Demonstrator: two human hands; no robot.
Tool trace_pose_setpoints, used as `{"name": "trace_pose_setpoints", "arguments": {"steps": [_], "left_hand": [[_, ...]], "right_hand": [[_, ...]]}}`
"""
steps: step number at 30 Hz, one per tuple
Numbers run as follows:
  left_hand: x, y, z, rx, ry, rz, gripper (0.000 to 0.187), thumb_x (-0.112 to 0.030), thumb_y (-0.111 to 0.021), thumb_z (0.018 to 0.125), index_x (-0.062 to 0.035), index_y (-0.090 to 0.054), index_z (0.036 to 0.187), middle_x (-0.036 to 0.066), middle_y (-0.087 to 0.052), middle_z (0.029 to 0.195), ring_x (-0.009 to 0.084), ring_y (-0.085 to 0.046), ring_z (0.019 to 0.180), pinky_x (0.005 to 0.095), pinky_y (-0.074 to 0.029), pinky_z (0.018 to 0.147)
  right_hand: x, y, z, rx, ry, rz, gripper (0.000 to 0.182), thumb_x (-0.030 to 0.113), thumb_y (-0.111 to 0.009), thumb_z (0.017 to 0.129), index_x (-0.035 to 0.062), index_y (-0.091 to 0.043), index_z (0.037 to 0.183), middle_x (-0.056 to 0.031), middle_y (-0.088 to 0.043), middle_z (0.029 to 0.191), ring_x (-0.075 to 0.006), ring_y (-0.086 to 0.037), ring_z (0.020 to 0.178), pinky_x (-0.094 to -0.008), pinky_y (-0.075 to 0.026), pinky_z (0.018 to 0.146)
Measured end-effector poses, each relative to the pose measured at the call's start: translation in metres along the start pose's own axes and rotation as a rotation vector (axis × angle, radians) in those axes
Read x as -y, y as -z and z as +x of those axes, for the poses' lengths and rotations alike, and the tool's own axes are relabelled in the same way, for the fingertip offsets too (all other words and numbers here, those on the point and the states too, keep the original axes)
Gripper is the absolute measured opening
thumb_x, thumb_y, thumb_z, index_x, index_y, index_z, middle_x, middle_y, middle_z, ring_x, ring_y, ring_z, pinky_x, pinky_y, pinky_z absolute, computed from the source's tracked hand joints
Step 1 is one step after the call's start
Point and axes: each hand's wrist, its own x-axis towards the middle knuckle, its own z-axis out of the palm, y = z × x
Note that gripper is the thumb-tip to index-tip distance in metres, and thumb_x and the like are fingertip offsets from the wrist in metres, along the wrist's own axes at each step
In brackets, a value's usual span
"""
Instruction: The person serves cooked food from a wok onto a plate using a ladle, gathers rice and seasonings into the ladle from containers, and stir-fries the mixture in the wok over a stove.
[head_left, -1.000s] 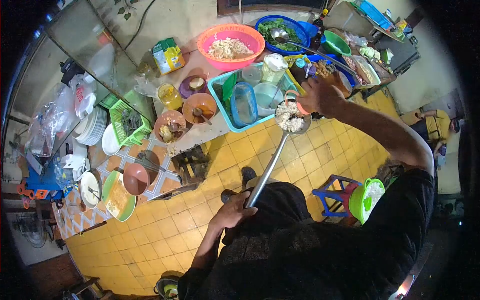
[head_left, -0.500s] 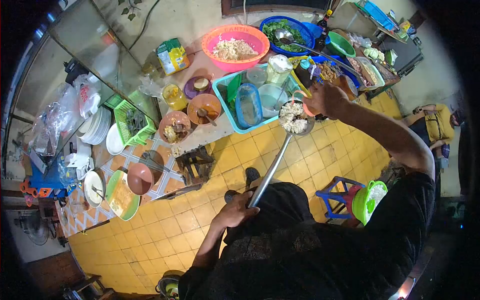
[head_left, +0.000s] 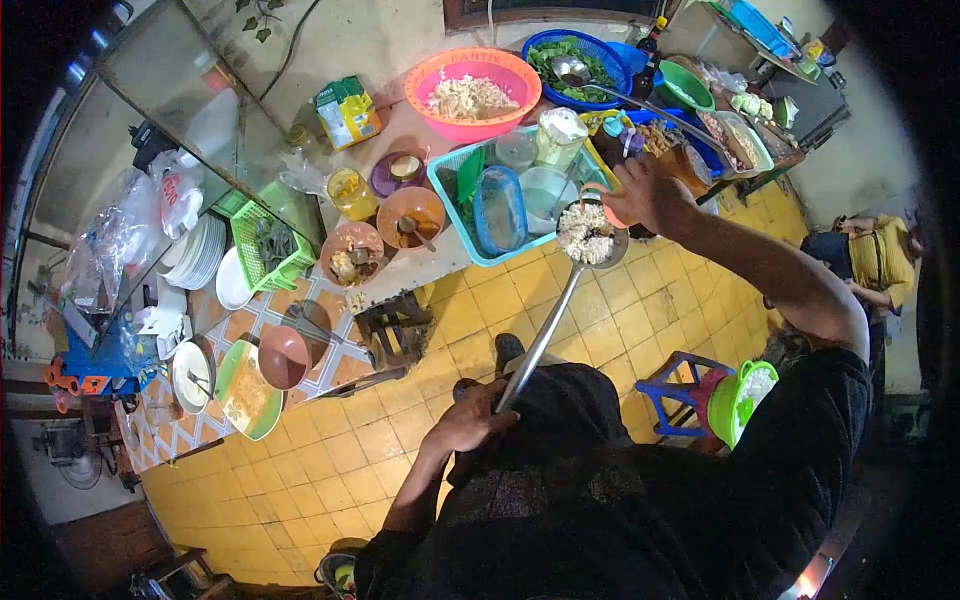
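Note:
My left hand [head_left: 468,417] is closed round the end of a long metal ladle handle [head_left: 540,340], low in front of my body. The ladle's bowl [head_left: 618,258] holds pale, crumbly chopped food [head_left: 585,238] with a dark patch near its far edge. Directly over that edge, my right hand [head_left: 652,195] is closed on an orange-pink plastic piece [head_left: 608,208], perhaps a small cup; its exact kind is partly hidden by the fingers. Just beyond the bowl stands a light-blue basket tray [head_left: 470,248] with containers, including a clear blue-rimmed box [head_left: 499,210].
Behind stand a pink basin [head_left: 420,98] of shredded food and a blue basket [head_left: 545,45] of greens with another ladle [head_left: 572,70]. Orange bowls [head_left: 405,212] are left of the tray. A blue stool [head_left: 665,395] and green basket [head_left: 725,405] stand right; a person in yellow [head_left: 880,262] is beyond.
Both hands stay nearly in place. The orange-pink piece is tilted differently over the ladle, and the dark patch in the food has shifted. The person at the right has changed posture slightly.

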Motion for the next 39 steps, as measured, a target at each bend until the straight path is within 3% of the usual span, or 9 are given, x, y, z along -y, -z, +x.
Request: {"name": "trace_pose_setpoints", "arguments": {"steps": [6,12,21,24,27,30,33,36,39], "left_hand": [[0.007,-0.003,0.003,0.019,0.098,-0.063,0.051,-0.027,-0.069,0.081,0.0028,-0.054,0.12,0.022,-0.061,0.111,0.0304,-0.057,0.105,0.0386,-0.043,0.092],[0.005,-0.002,0.003,-0.009,-0.015,-0.044,0.053,-0.028,-0.07,0.081,0.003,-0.054,0.121,0.023,-0.061,0.112,0.0317,-0.057,0.106,0.0387,-0.044,0.092],[0.007,-0.001,0.008,0.013,0.015,0.036,0.048,-0.028,-0.068,0.082,0.0029,-0.055,0.115,0.021,-0.062,0.103,0.03,-0.058,0.094,0.0391,-0.045,0.084],[0.005,0.0,0.006,0.007,-0.008,0.007,0.047,-0.029,-0.068,0.082,0.0023,-0.056,0.114,0.021,-0.062,0.102,0.0292,-0.058,0.095,0.0389,-0.044,0.084],[0.009,-0.004,0.007,-0.063,-0.1,0.013,0.05,-0.027,-0.068,0.081,0.0032,-0.054,0.118,0.023,-0.063,0.085,0.0294,-0.061,0.078,0.0404,-0.047,0.073],[0.004,-0.003,0.006,-0.018,-0.037,-0.054,0.048,-0.028,-0.068,0.081,0.0014,-0.056,0.117,0.02,-0.061,0.103,0.0283,-0.056,0.096,0.0377,-0.043,0.087],[-0.001,-0.003,0.005,0.001,-0.002,-0.111,0.05,-0.028,-0.069,0.08,0.0014,-0.055,0.119,0.02,-0.061,0.106,0.0279,-0.057,0.1,0.0372,-0.043,0.088],[-0.001,-0.004,0.005,-0.008,-0.019,-0.076,0.051,-0.028,-0.07,0.08,0.0011,-0.056,0.119,0.019,-0.061,0.107,0.028,-0.057,0.1,0.0369,-0.043,0.088],[-0.002,-0.007,0.004,-0.021,-0.024,-0.064,0.052,-0.029,-0.069,0.08,0.0014,-0.056,0.119,0.019,-0.061,0.107,0.0287,-0.057,0.098,0.0366,-0.043,0.088]], "right_hand": [[-0.004,-0.003,-0.001,-0.07,0.08,0.013,0.008,0.026,-0.06,0.074,0.0225,-0.063,0.08,-0.0019,-0.05,0.082,-0.0222,-0.051,0.087,-0.0433,-0.037,0.081],[-0.005,0.005,-0.003,-0.066,0.06,-0.008,0.009,0.028,-0.061,0.072,0.022,-0.063,0.079,-0.0027,-0.05,0.082,-0.0226,-0.051,0.086,-0.0452,-0.037,0.086],[-0.007,0.002,0.0,-0.037,0.071,-0.049,0.012,0.028,-0.062,0.072,0.0213,-0.063,0.082,-0.0033,-0.052,0.082,-0.023,-0.053,0.086,-0.0448,-0.038,0.083],[-0.006,0.002,-0.001,0.051,0.081,-0.053,0.012,0.027,-0.062,0.073,0.0199,-0.064,0.082,-0.0032,-0.054,0.082,-0.0232,-0.055,0.087,-0.0446,-0.039,0.083],[-0.005,0.005,-0.001,0.115,0.079,-0.04,0.012,0.026,-0.061,0.075,0.0178,-0.065,0.082,-0.0031,-0.057,0.084,-0.0235,-0.056,0.088,-0.046,-0.039,0.085],[-0.006,0.001,-0.002,0.166,0.039,0.026,0.013,0.025,-0.06,0.077,0.0162,-0.065,0.084,-0.0033,-0.059,0.085,-0.0236,-0.057,0.089,-0.0473,-0.038,0.086],[-0.007,0.007,0.005,0.619,-0.04,0.03,0.022,0.023,-0.057,0.081,0.0173,-0.063,0.101,-0.0069,-0.056,0.093,-0.0256,-0.054,0.097,-0.0415,-0.04,0.088],[-0.002,0.008,-0.006,0.331,-0.049,-0.2,0.025,0.025,-0.059,0.08,0.0189,-0.061,0.104,-0.0076,-0.056,0.1,-0.0273,-0.053,0.1,-0.0439,-0.039,0.088],[-0.006,0.017,-0.009,0.38,0.017,-0.079,0.026,0.027,-0.06,0.079,0.0215,-0.06,0.104,-0.0091,-0.054,0.106,-0.029,-0.051,0.104,-0.0455,-0.039,0.087]]}}
